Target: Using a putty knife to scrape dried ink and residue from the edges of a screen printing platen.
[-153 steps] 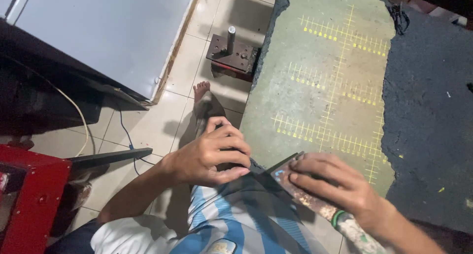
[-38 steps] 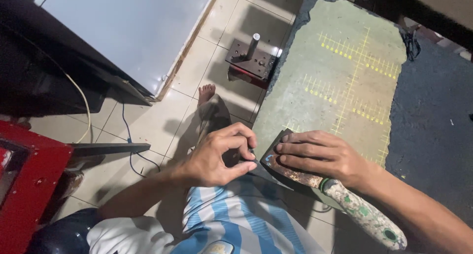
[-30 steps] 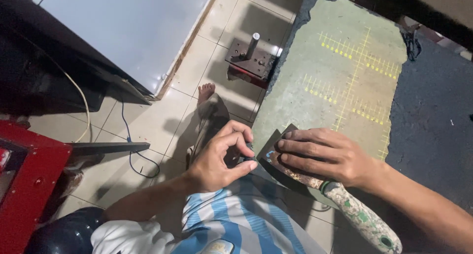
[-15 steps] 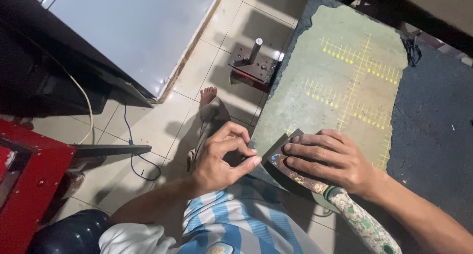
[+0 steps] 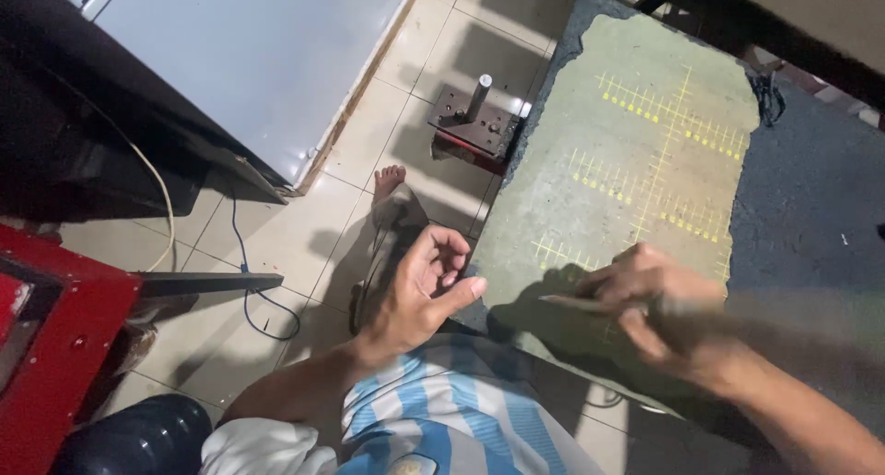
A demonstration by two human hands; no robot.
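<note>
At the far left stands a red metal cabinet (image 5: 46, 346), with a dark flat bar (image 5: 207, 283) jutting from its side over the tiled floor (image 5: 304, 226) and a blue cord (image 5: 253, 300) looping just under it; a shift of the legs could catch that cord or knock a shin on the bar's end. Further along, a bare foot (image 5: 392, 194) rests on the tiles near a small metal block with an upright peg (image 5: 475, 120), close enough that a careless stretch could stub the toes. The left hand (image 5: 419, 295) hovers above the lap, palm turned up, its fingers (image 5: 442, 254) loosely curled and holding nothing. It sits just beside the edge of the worn green cutting mat (image 5: 627, 161) on the desk, so it lies near the path of whatever the other hand swings. The right hand (image 5: 659, 314) is blurred by motion over the mat's near edge, closed around a thin flat tool (image 5: 576, 302) whose pale tip points leftward toward the open palm. The blur hides whether that tip is a blade. If it is sharp, the main hazard would be a fast sweep carrying it into the empty left hand or down onto the striped shorts (image 5: 452, 420) below; a loose grip at that speed could also let it fly toward the floor.
</note>
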